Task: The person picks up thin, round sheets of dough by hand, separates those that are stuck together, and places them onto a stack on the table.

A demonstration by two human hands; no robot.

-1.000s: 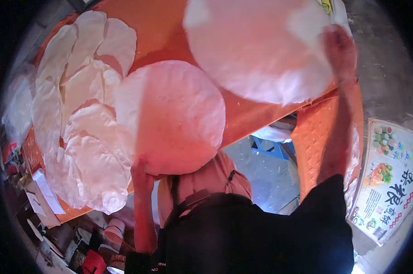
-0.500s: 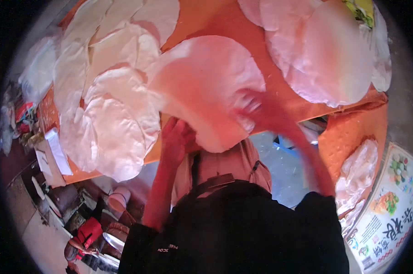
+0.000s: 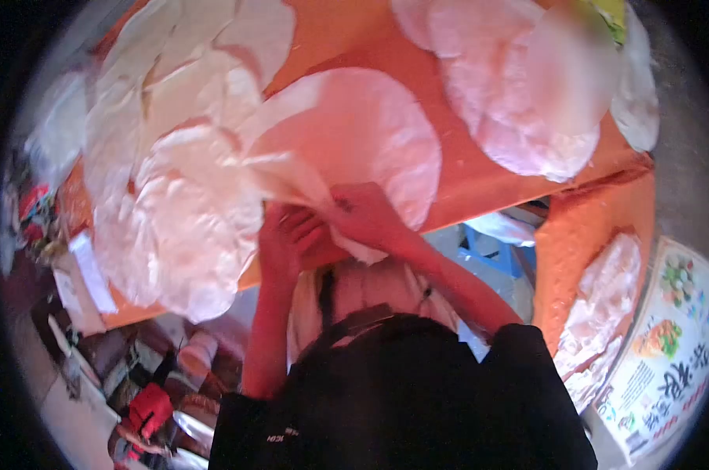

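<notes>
Near the front edge of the orange table [image 3: 480, 188], my right hand [image 3: 366, 211] is closed on a thin pale sheet [image 3: 295, 176], which hangs in folds between my hands. My left hand [image 3: 290, 231] is beside it with curled fingers against the lower side of the sheet; what they hold is partly hidden. Behind my hands a round pale sheet [image 3: 370, 117] lies flat on the table. Overlapping pale sheets [image 3: 190, 211] cover the left part of the table.
More round sheets [image 3: 503, 102] lie at the upper right, partly blurred. Crumpled pale pieces [image 3: 605, 290] rest on an orange surface at the right, beside a printed box [image 3: 668, 345]. A pink bucket [image 3: 197, 352] and a person in red [image 3: 149, 409] are at the lower left.
My right hand has moved left and down toward my left hand. The spread sheet is now gathered into folds between them, uncovering the round sheet beneath. The view has shifted slightly.
</notes>
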